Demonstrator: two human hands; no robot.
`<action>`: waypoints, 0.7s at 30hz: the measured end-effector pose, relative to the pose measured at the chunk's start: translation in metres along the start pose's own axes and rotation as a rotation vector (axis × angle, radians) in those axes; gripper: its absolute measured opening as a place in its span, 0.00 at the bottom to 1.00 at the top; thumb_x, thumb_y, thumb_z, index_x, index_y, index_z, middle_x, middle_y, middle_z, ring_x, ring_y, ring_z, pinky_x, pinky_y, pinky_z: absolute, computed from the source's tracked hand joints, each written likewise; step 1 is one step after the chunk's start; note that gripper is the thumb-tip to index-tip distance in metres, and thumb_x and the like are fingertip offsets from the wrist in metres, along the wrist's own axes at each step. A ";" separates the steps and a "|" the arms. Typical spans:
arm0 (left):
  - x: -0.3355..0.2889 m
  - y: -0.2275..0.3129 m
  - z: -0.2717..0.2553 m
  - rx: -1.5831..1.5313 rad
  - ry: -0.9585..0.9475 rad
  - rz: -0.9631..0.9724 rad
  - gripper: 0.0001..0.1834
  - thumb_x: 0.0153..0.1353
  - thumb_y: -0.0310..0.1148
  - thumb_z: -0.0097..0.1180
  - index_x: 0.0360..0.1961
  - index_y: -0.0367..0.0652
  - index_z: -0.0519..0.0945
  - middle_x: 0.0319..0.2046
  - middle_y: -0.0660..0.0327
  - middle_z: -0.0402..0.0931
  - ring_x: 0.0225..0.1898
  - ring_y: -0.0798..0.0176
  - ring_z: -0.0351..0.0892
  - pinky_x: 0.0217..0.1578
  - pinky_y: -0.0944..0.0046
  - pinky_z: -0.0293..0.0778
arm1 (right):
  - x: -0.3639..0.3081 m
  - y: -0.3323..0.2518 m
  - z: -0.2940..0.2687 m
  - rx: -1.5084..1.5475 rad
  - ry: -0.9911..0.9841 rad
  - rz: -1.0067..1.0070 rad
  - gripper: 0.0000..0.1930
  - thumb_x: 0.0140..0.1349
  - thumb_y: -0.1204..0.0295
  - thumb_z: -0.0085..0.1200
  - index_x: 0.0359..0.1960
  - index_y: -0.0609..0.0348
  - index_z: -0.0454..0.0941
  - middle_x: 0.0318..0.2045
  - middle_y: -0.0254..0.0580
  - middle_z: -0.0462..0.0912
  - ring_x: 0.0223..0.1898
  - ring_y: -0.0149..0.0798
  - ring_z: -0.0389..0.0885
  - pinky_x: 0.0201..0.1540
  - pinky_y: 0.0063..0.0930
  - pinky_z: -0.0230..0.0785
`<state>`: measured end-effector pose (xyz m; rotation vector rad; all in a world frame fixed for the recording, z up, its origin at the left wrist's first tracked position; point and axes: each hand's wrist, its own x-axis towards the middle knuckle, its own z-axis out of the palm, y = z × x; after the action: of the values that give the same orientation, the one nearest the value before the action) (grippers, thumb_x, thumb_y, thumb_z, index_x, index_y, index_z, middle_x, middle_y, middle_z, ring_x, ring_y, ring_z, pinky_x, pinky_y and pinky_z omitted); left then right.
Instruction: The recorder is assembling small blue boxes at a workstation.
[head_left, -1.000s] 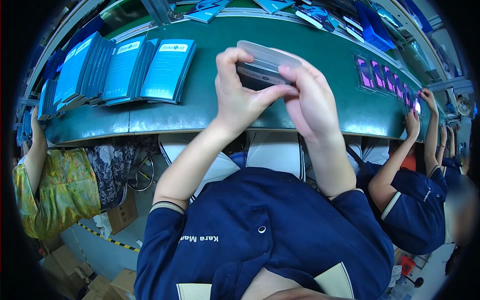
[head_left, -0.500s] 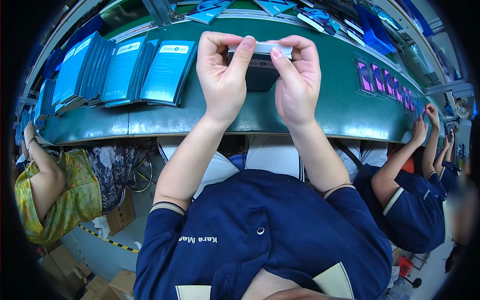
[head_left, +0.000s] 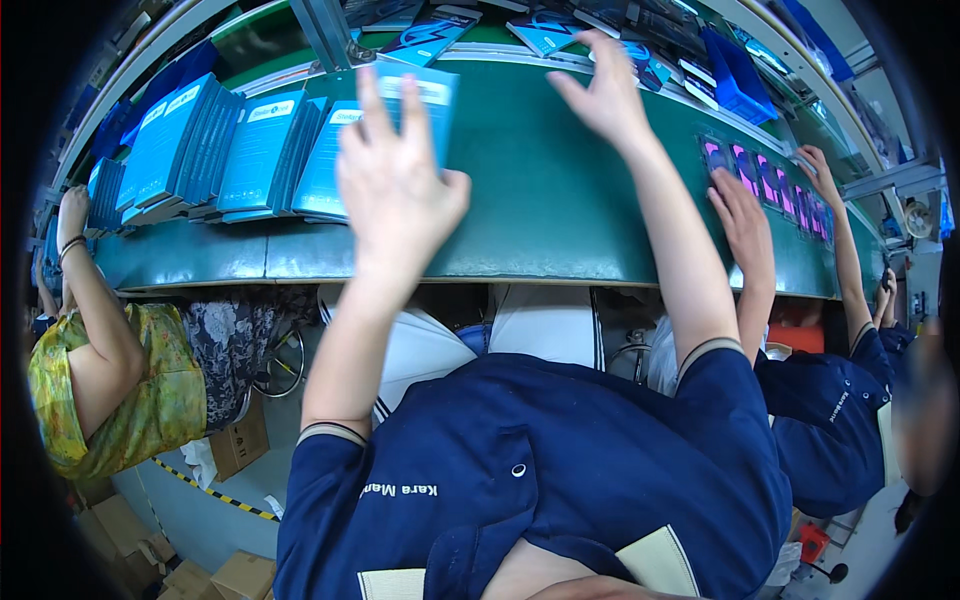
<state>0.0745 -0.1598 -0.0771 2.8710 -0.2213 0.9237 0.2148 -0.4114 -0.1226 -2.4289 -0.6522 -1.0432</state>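
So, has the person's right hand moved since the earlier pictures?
Yes. The right hand has left the left hand and gone forward and to the right, across the green belt, toward the far shelf with blue packages.

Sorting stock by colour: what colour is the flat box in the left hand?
Light blue box, held by the left hand; head view shows it best.
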 end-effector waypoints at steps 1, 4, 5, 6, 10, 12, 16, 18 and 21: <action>0.006 -0.010 0.004 0.036 -0.105 -0.020 0.44 0.42 0.37 0.64 0.65 0.35 0.68 0.66 0.36 0.58 0.52 0.39 0.71 0.51 0.50 0.73 | -0.003 0.033 0.003 -0.299 -0.021 0.104 0.26 0.63 0.67 0.54 0.63 0.58 0.67 0.61 0.51 0.71 0.62 0.53 0.70 0.63 0.51 0.63; 0.010 -0.043 0.022 0.171 -0.295 -0.003 0.37 0.52 0.35 0.56 0.63 0.25 0.67 0.62 0.31 0.65 0.60 0.35 0.71 0.60 0.49 0.69 | -0.018 0.064 0.005 -0.568 -0.261 0.326 0.28 0.63 0.70 0.47 0.66 0.57 0.65 0.67 0.54 0.65 0.69 0.55 0.62 0.67 0.59 0.56; 0.008 -0.044 0.030 0.236 -0.262 0.025 0.36 0.53 0.33 0.57 0.63 0.26 0.66 0.61 0.32 0.67 0.60 0.36 0.71 0.61 0.49 0.68 | -0.020 0.069 0.002 -0.536 -0.484 0.443 0.29 0.62 0.71 0.45 0.68 0.56 0.63 0.69 0.54 0.62 0.71 0.54 0.60 0.68 0.61 0.55; 0.003 -0.047 0.033 0.309 -0.236 0.041 0.36 0.54 0.32 0.58 0.63 0.26 0.66 0.60 0.33 0.68 0.60 0.37 0.71 0.62 0.49 0.68 | -0.022 0.047 -0.003 -0.597 -0.560 0.339 0.28 0.64 0.70 0.42 0.68 0.58 0.64 0.67 0.56 0.66 0.68 0.53 0.64 0.65 0.61 0.59; 0.004 -0.001 0.013 -0.169 -0.290 0.326 0.47 0.54 0.51 0.66 0.68 0.36 0.62 0.67 0.42 0.62 0.70 0.44 0.59 0.67 0.44 0.57 | -0.048 -0.056 -0.051 -0.353 -0.724 0.110 0.29 0.53 0.81 0.48 0.61 0.62 0.69 0.60 0.55 0.74 0.61 0.53 0.73 0.61 0.57 0.66; -0.008 0.003 0.031 -0.250 -0.309 0.590 0.50 0.53 0.60 0.63 0.70 0.42 0.62 0.69 0.45 0.59 0.71 0.44 0.56 0.69 0.41 0.52 | -0.058 -0.082 -0.083 -0.042 -0.697 -0.107 0.31 0.48 0.85 0.50 0.59 0.56 0.73 0.59 0.50 0.76 0.60 0.52 0.74 0.62 0.50 0.66; -0.031 0.025 0.029 -0.489 -0.448 0.793 0.45 0.55 0.57 0.62 0.68 0.46 0.65 0.69 0.51 0.60 0.69 0.48 0.60 0.67 0.44 0.55 | -0.049 -0.015 -0.110 0.006 -0.585 0.395 0.27 0.59 0.68 0.54 0.61 0.59 0.72 0.62 0.55 0.73 0.65 0.54 0.69 0.66 0.53 0.61; -0.041 0.035 0.020 -0.406 -0.372 1.007 0.33 0.57 0.46 0.63 0.62 0.46 0.71 0.63 0.55 0.69 0.63 0.54 0.70 0.59 0.51 0.65 | -0.098 0.035 -0.101 -0.668 -0.338 0.502 0.27 0.63 0.59 0.54 0.60 0.65 0.72 0.60 0.59 0.74 0.62 0.58 0.71 0.66 0.49 0.61; -0.014 0.033 -0.011 -0.462 -0.386 0.822 0.22 0.57 0.39 0.62 0.52 0.45 0.77 0.41 0.57 0.83 0.42 0.57 0.82 0.44 0.58 0.73 | -0.128 0.014 -0.090 -0.393 -0.282 0.478 0.25 0.63 0.59 0.57 0.55 0.65 0.75 0.60 0.58 0.73 0.62 0.59 0.69 0.63 0.56 0.61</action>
<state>0.0510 -0.1893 -0.0746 2.4505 -1.4979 0.2851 0.0947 -0.5038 -0.1650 -2.8934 0.0809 -0.6841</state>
